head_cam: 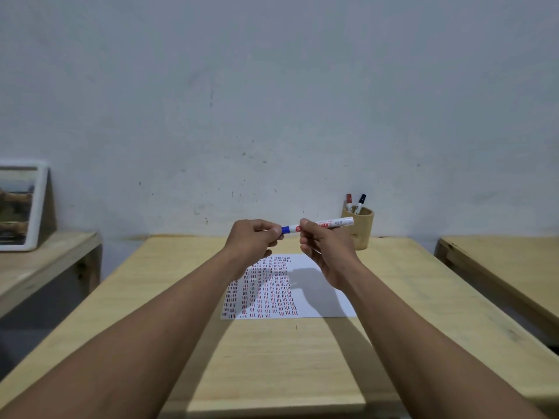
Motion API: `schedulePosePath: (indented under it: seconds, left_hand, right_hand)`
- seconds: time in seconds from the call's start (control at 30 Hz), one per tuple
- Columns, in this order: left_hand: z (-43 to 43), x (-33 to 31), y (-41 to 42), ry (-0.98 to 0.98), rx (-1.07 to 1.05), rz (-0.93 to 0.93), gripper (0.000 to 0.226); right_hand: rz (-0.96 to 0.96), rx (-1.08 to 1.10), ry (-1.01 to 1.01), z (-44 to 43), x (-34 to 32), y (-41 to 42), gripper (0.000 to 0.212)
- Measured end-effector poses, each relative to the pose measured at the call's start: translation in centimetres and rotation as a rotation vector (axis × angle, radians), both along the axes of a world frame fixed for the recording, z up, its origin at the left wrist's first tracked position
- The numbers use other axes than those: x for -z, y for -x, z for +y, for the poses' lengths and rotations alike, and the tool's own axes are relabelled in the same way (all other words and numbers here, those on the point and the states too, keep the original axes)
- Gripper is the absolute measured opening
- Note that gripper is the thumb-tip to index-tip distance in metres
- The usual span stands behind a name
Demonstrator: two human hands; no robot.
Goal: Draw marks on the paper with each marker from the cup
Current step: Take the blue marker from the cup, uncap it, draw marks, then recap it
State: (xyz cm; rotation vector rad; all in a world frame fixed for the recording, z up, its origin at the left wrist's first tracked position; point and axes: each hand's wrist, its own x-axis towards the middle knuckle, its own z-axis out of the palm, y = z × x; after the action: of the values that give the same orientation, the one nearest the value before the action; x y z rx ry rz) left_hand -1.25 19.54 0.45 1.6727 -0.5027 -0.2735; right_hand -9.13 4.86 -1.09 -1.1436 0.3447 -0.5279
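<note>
Both hands, left (252, 237) and right (325, 249), pinched a white marker (320, 225) (blue cap leftward) level above the paper (326, 297). That marked sheet lay mid-counter (272, 358), well clear of its edges, the cup (361, 228) behind.

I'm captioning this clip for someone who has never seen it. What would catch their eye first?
Two bare arms reach to mid-frame, where the left hand pinches the blue cap of a marker whose barrel the right hand grips, held level above the table. Below lies a paper, its left half covered with rows of short red and dark dashes. Far right stands a cup with two more markers.
</note>
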Motion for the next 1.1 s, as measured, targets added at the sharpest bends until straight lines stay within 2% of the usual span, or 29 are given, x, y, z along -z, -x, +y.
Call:
schedulePosePath:
  seconds: [0.2,0.4,0.47,0.57,0.67,0.83,0.9,1.0,1.1]
  left_hand:
    - [-0.4,-0.6,0.5,0.098,0.002,0.012,0.009]
    - [-1.7,-1.3,1.4,0.087,-0.015,-0.092,0.010]
    - [-2.2,-1.5,1.5,0.056,-0.050,-0.157,0.012]
    - [-3.0,-2.0,1.4,-0.003,-0.070,-0.248,0.015]
    - [-3.9,-2.9,1.5,-0.076,-0.078,-0.343,0.012]
    - [-6.3,-4.4,1.3,-0.143,-0.072,-0.472,0.018]
    - [-7.6,-4.6,1.2,-0.156,-0.057,-0.493,0.023]
    - [-9.9,-4.2,0.9,-0.127,-0.063,-0.458,0.035]
    - [-12.3,-2.7,0.2,-0.108,-0.044,-0.392,0.028]
  right_hand:
    - [-0.034,-0.003,-0.128,0.1,-0.5,0.4,0.016]
    - [0.003,0.131,-0.283,0.4,-0.9,-0.2,0.024]
    - [0.011,0.203,-0.256,0.4,-1.0,-0.5,0.032]
    - [0.029,0.269,-0.058,-0.1,-1.0,-0.5,0.044]
    - [0.128,0.259,0.223,-0.8,-1.4,0.1,0.024]
    - [0.317,0.270,0.722,-2.9,-1.6,0.6,0.010]
    - [0.339,0.275,0.816,-4.1,-1.6,0.8,0.010]
    - [0.331,0.279,0.847,-6.1,-1.8,0.7,0.015]
    - [0.326,0.342,0.910,-8.7,-2.2,0.3,0.022]
